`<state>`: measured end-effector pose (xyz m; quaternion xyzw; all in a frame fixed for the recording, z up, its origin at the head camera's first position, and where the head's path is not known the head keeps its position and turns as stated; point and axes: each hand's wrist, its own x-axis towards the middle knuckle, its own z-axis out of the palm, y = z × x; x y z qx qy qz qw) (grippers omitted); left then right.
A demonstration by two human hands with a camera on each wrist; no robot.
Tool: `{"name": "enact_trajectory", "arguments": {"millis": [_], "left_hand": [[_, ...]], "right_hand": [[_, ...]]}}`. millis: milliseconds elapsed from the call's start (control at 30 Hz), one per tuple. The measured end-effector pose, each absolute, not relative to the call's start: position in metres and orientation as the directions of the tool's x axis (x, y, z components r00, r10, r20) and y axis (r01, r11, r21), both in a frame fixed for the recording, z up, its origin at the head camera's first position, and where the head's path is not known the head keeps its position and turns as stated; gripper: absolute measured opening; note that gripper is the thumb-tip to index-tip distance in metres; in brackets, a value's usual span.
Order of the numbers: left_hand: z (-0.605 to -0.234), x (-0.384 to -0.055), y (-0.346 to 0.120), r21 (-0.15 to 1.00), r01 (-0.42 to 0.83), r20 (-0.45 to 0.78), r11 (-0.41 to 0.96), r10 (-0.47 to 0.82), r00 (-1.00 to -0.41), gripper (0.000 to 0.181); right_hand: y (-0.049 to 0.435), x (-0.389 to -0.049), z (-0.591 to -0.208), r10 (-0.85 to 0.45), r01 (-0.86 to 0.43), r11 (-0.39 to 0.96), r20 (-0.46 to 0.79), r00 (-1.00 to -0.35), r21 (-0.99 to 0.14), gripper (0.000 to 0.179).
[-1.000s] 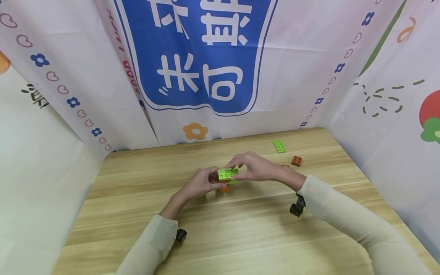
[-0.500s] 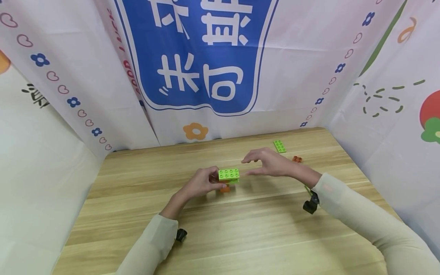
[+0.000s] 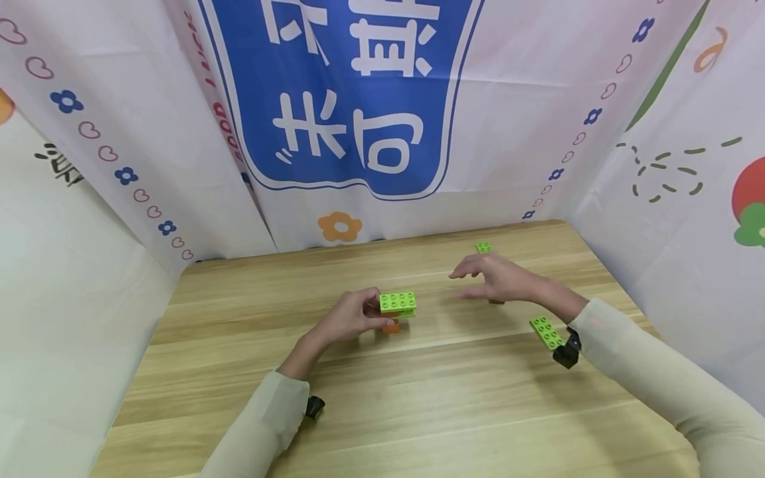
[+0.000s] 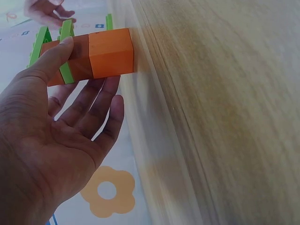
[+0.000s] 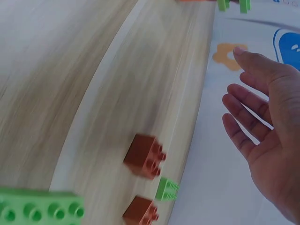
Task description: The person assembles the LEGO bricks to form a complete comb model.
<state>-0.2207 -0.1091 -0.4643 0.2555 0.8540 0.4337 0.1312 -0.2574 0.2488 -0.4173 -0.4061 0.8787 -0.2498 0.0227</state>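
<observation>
My left hand (image 3: 354,318) holds a standing stack of toy building bricks (image 3: 391,317) at mid-table, its thumb laid along one side and fingers reaching round the other. The left wrist view shows the stack sideways: an orange brick (image 4: 111,52) at the bottom, a brown brick (image 4: 80,57) against it, then a thin green brick (image 4: 67,70), another brown layer and a second thin green brick (image 4: 38,47) on top. To the right, my right hand (image 3: 501,279) hovers above the table with nothing in it, fingers spread and slightly bent. Below it, one brown brick (image 5: 143,157) lies loose.
Also loose on the right are another brown brick (image 5: 139,211), a green brick (image 3: 483,247) near the back edge and a green brick (image 3: 546,332) by the right wrist. Printed cloth (image 3: 508,146) hangs behind the wooden table (image 3: 382,411) and along its sides.
My right hand has let go of the stack's green top brick and moved right, towards the loose bricks. My left hand keeps its grip in the same spot.
</observation>
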Motion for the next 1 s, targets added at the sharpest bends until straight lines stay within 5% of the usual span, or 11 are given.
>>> {"name": "enact_trajectory", "arguments": {"millis": [1000], "left_hand": [[-0.464,-0.222,-0.11,0.789,0.332,-0.005,0.518,0.545,-0.839,0.025]], "right_hand": [[0.322,-0.26,-0.443,-0.666,-0.614,0.645,0.058,-0.744,-0.456,0.044]]}}
